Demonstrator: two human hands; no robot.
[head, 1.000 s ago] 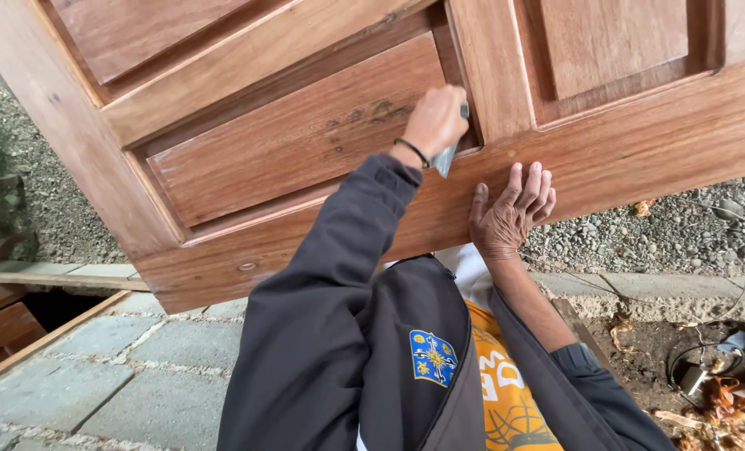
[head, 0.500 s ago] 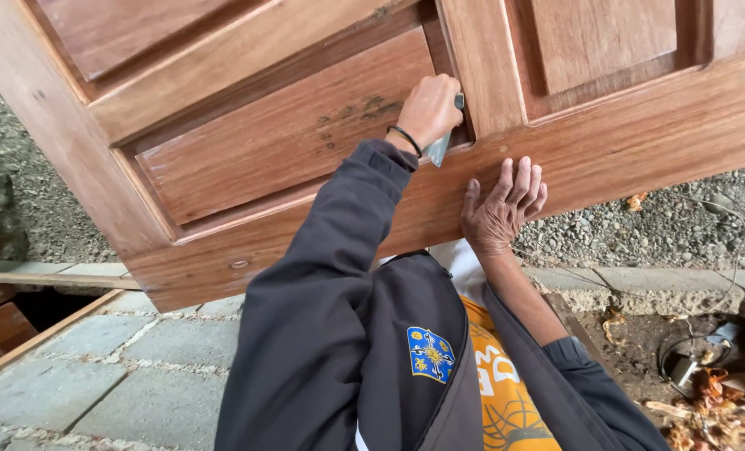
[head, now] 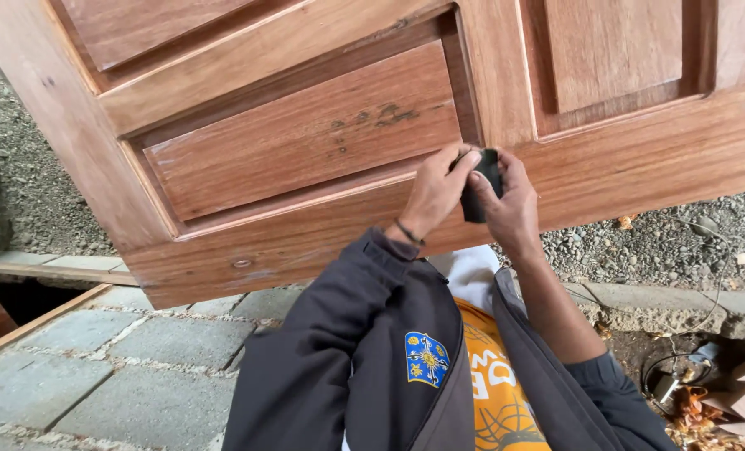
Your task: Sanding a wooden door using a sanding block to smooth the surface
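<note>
Both hands have been brought together since the earlier frames: the left hand (head: 435,190) has been pulled down off the recessed panel corner, and the right hand (head: 513,205) has been lifted from lying flat on the bottom rail. Largest item in view is the brown wooden door (head: 305,134), tilted, raised panels visible, dark smudges seen on the middle panel. Grey paving blocks (head: 113,367) are seen under its lower left corner; gravel (head: 640,234) lies behind on the right, bounded by a concrete kerb (head: 665,301). A dark jacket sleeve (head: 330,351) covers the left arm, and an orange printed shirt (head: 489,392) shows beneath it. A cable and scraps (head: 681,376) are seen at lower right. A small dark tool (head: 481,188) is held between the two hands, directly in front of the door's bottom rail, just below the centre stile. Left-hand fingers are curled closed around its upper end; right-hand fingers are wrapped around its right side. Tool type cannot be told, as it is mostly covered by the fingers. A thin black band (head: 409,233) is worn on the left wrist.
</note>
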